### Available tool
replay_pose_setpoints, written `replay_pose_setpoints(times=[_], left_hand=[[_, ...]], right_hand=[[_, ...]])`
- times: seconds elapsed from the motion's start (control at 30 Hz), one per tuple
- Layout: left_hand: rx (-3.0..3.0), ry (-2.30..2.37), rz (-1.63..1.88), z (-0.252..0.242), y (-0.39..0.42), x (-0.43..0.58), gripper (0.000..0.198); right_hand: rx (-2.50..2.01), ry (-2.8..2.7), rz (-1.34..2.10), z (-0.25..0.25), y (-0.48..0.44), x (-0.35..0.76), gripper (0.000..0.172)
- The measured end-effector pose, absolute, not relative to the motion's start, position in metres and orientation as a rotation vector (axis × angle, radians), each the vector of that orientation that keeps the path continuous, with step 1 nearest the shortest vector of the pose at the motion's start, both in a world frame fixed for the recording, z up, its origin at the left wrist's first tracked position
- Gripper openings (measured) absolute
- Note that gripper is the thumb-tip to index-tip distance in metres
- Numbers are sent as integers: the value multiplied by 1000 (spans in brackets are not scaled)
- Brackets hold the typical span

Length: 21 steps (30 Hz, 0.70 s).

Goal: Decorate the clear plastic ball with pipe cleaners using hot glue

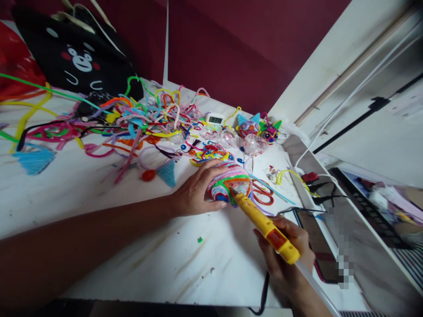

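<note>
My left hand (201, 187) is closed round the side of a ball (228, 174) wrapped in coloured pipe cleaners, resting on the table. An orange-edged patch on the ball shows a clear, shiny surface. In my right hand (291, 246) is a yellow hot glue gun (267, 226), with a clear glue stick (317, 286) out of its back end. The nozzle points at the orange edge of the patch; whether it touches cannot be made out. Orange-handled scissors (263, 193) lie just right of the ball.
Tangled pipe cleaners (155, 116) cover the back left, before a black bag (79, 57). Blue triangles (166, 172), clear plastic domes (255, 144), a small digital clock (214, 119) and two decorated balls (248, 126) lie about. A phone (317, 246) and cables sit right.
</note>
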State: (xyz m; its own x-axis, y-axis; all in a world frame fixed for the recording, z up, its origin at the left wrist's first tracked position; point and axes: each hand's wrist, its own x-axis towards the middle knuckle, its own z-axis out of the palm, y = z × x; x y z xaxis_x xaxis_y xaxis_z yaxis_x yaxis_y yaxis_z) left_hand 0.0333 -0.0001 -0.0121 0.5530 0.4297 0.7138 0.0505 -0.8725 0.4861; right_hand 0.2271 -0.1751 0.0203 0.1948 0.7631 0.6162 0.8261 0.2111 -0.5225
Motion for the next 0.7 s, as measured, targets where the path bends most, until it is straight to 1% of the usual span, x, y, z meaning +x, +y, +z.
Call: replay_pose_setpoints(times=[0.13, 0.27, 0.33, 0.4, 0.5, 0.57, 0.7], left_hand=[[2376, 395, 1263, -13, 1, 34, 83], [2382, 391, 1279, -15, 3, 34, 83], [2390, 402, 1272, -15, 3, 34, 84], [2390, 414, 1275, -15, 4, 33, 84], [2381, 396, 1309, -15, 5, 34, 82], [2376, 382, 1319, -15, 6, 35, 81], [2352, 398, 1326, -15, 9, 35, 76]], right_hand=[[-1549, -1652, -262, 23, -176, 230, 25], [-1590, -1647, -233, 22, -179, 241, 30], [-1625, -1585, -117, 22, -180, 245, 32], [-1617, -1466, 78, 23, -180, 247, 34], [-1520, -1238, 418, 26, -179, 250, 37], [-1444, -1107, 586, 28, -180, 252, 38], [-1362, -887, 851, 34, -187, 254, 35]])
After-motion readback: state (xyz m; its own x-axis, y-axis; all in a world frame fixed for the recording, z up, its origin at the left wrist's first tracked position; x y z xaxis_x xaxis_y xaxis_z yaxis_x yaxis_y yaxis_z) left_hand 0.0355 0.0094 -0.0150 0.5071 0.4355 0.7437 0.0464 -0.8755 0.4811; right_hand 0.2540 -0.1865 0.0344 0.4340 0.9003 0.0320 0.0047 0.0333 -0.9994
